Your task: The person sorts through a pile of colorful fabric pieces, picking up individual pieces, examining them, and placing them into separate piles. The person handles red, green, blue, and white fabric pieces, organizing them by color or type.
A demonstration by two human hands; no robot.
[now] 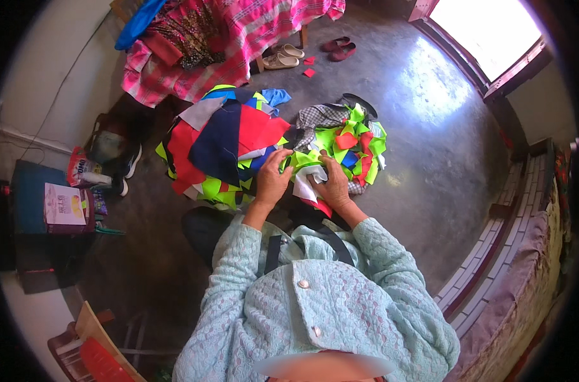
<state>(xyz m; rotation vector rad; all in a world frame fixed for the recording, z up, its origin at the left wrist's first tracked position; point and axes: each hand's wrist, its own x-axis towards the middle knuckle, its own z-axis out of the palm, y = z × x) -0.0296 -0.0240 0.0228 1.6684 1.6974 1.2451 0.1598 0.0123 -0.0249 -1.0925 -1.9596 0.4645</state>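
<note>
In front of my body, my left hand [273, 179] pinches the left edge of a lime-green fabric scrap [306, 158]. My right hand [335, 184] has its fingers closed at the right side of the same scrap. A white scrap [304, 184] hangs by the right thumb; whether it is gripped too, I cannot tell. Left of the hands rises a big heap of cloth pieces, with a navy piece [218, 145] and a red piece [256, 129] on top. Just beyond the right hand lies a smaller pile of lime and red scraps [366, 151] on grey checked cloth [320, 116].
A table or bed under a pink checked cloth [258, 28] stands ahead. Beige shoes [280, 60], dark red shoes [341, 52] and small red scraps [309, 72] lie on the grey floor [423, 172]. At left are a box [67, 205] and a detergent bag [79, 167].
</note>
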